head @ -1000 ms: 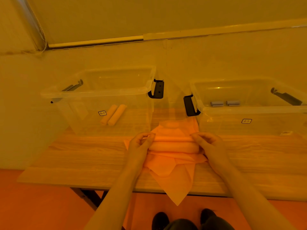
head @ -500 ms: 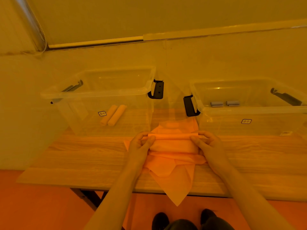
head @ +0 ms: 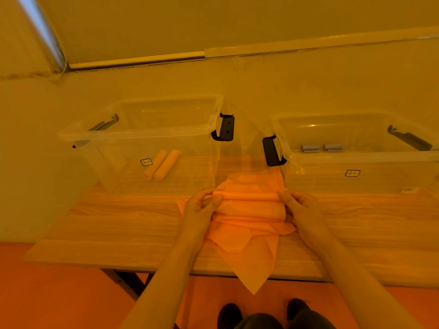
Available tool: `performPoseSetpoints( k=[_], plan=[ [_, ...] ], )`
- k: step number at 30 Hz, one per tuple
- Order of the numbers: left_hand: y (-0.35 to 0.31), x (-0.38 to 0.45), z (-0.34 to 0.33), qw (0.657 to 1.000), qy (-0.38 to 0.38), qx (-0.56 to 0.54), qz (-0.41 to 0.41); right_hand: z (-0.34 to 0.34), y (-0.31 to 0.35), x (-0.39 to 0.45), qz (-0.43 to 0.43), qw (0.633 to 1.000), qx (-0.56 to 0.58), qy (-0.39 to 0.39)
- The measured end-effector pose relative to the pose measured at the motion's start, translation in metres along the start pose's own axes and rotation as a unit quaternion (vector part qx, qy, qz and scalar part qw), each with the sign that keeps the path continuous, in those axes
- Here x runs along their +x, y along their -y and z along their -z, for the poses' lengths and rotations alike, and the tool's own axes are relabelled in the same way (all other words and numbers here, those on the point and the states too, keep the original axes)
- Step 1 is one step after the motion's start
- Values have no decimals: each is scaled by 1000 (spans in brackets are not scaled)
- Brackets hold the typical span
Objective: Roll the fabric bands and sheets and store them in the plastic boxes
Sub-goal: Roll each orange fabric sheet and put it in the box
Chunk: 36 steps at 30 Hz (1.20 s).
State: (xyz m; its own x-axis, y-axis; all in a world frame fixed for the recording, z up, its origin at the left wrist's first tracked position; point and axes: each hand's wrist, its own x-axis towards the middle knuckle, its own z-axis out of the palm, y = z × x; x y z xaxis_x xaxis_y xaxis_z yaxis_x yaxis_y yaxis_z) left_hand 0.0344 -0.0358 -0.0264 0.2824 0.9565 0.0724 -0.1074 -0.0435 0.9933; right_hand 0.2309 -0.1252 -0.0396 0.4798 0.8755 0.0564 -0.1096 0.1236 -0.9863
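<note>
Head view | left hand (head: 200, 206) grip pinched on left end of orange fabric sheet (head: 249, 210) | right hand (head: 300, 207) grip pinched on its right end | sheet partly rolled on worktop (head: 118, 222), one corner hanging over front edge | left plastic box (head: 142, 134) holds two orange rolls (head: 162, 163) | right plastic box (head: 356, 157) holds two grey rolls (head: 322, 147)

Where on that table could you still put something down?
Bare wood lies left of the left hand before the left box, and right of the right hand before the right box. The middle is crowded with orange fabric.
</note>
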Motion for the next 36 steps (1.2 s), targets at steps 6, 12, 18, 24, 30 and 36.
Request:
performPoseSetpoints(
  k=[6,12,18,24,30,36],
  plan=[
    [0,1,0,1000,2,1,-1,2,0,1,-10,1000,15,-8],
    [6,6,1,1000,-19,11,5,2,-3,4,-19,999,17,-29],
    [1,2,-1,1000,-4,11,3,4,-5,6,-8,999,26,-17],
    [5,5,0,999,-14,37,-7,4,-7,6,-13,1000,22,-9],
    [7,4,1,999,-1,30,-16,4,-10,8,-23,1000,11,-8],
    [6,4,1,999,1,30,-23,6,-12,9,-23,999,22,-7]
  ],
)
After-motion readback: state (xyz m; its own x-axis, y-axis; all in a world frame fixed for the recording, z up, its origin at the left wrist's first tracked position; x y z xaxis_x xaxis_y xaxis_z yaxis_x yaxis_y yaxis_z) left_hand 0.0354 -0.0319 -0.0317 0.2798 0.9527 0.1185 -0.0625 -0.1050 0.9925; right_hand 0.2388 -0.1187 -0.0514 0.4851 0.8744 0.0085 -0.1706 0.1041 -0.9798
